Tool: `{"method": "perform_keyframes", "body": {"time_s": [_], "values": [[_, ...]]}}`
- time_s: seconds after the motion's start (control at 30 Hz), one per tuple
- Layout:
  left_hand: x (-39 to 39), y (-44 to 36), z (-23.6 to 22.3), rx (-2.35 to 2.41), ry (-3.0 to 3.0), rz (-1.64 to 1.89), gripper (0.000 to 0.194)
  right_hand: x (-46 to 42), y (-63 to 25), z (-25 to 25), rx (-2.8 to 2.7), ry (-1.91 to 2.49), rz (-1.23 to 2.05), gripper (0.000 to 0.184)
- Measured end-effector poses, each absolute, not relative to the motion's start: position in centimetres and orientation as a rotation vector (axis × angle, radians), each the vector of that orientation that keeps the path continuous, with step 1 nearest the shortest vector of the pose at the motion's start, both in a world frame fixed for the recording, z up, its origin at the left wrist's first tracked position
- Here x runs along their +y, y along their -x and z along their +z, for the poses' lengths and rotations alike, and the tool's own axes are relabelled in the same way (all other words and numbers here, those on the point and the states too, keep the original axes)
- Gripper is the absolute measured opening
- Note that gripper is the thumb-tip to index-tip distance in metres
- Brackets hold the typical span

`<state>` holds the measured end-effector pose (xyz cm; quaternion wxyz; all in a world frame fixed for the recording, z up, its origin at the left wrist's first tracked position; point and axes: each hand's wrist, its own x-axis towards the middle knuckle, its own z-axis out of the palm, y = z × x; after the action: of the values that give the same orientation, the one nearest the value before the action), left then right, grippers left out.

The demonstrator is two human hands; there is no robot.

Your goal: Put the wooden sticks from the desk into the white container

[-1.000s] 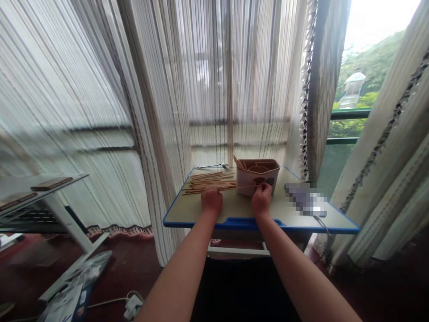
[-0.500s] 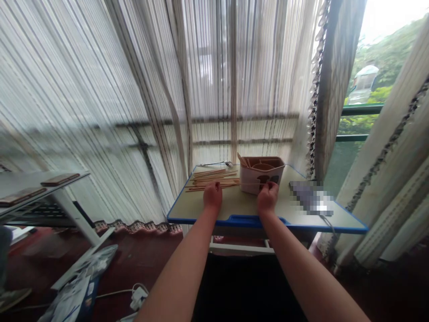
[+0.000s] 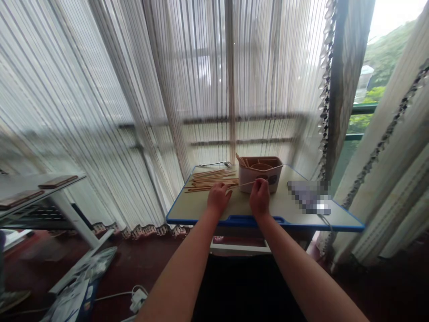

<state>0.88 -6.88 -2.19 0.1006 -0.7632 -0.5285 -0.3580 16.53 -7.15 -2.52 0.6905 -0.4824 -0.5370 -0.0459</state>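
Observation:
My right hand (image 3: 259,197) is closed on one end of a thin wooden chopstick (image 3: 247,184), in front of the bin. The chopstick points left, its far end close to my left hand (image 3: 218,198). That left hand has thumb and fingers apart, over the near right edge of a pile of chopsticks (image 3: 201,182) lying sideways on the table. Just behind my right hand stands a pinkish-white bin (image 3: 246,181) with a brown divided inside and dark pictures on its front. A few utensils (image 3: 240,159) lean out of its left corner.
The small table (image 3: 187,210) has a blue rim. A metal ladle (image 3: 226,164) lies at its back edge, a blurred-out object (image 3: 306,197) on its right with a cable. Another table (image 3: 63,190) stands left; a white power strip (image 3: 138,299) lies on the floor.
My right hand has moved slightly left with the chopstick, which now tilts. My left hand has shifted right, and its thumb and fingers have parted. The view has shifted a little.

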Motion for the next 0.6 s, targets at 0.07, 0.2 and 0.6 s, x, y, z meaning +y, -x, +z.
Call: {"method": "perform_keyframes", "body": {"time_s": [0.07, 0.2, 0.6], "values": [[-7.1, -0.9, -2.0, -1.566, 2.266, -1.047, 0.024, -7.4, -16.1, -2.5, -1.257, 1.046, -0.105, 0.018], [-7.3, -0.9, -1.9, -1.633, 2.275, -1.011, 0.025, -7.7, -16.0, -2.5, -1.276, 1.047, -0.072, 0.019], [-7.2, -1.7, -1.9, -1.695, 2.228, -1.053, 0.024, -8.8, -16.2, -2.6, -1.511, 1.03, -0.047, 0.023]]}}
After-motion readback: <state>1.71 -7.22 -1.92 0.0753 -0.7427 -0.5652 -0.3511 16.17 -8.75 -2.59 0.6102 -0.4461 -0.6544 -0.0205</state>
